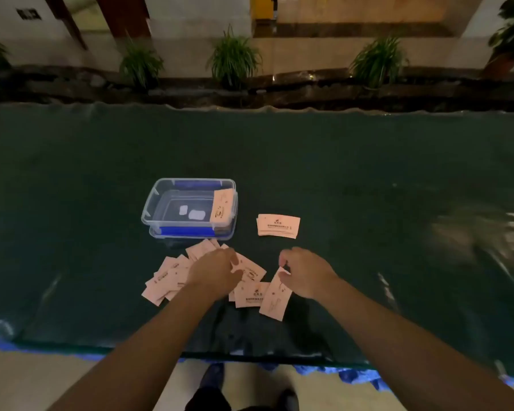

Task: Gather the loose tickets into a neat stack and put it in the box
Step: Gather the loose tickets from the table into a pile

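Note:
Several loose pink tickets [166, 277] lie scattered on the dark green table, in front of a clear plastic box [153, 203] with blue clips. One ticket [222, 207] leans inside the box against its right wall. A neat ticket stack [278, 226] rests to the right of the box. My left hand [214, 272] lies palm down over the middle of the scattered tickets, fingers touching one. My right hand [304, 271] pinches the top edge of a single ticket [275, 301] at the right end of the spread.
The table [368, 188] is covered in dark green cloth, with its near edge just ahead of my feet. Beyond the far edge runs a planter ledge with grassy plants [233, 59]. A wet-looking sheen shows at the table's right side.

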A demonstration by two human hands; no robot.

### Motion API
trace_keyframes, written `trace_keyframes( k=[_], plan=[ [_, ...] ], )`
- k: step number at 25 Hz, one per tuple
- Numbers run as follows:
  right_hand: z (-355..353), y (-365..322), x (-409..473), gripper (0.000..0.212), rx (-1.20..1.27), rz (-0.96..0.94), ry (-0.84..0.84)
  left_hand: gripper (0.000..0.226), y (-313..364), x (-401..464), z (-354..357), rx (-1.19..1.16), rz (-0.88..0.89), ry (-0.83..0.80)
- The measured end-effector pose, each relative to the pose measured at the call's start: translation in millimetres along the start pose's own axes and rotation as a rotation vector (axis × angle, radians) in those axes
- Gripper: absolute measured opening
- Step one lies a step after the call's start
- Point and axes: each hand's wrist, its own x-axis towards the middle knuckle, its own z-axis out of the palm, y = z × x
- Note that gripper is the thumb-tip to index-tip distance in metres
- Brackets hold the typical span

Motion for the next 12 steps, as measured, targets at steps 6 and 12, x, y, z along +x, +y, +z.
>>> trace_keyframes(
  k=[6,12],
  plan=[
    [53,6,14,0.075,-0.258,0.024,-0.256,0.02,-38,9,53,0.012,-0.045,-0.161],
    [72,10,28,0.092,-0.475,-0.033,-0.258,0.02,-59,13,74,-0.135,-0.045,-0.251]
  ],
)
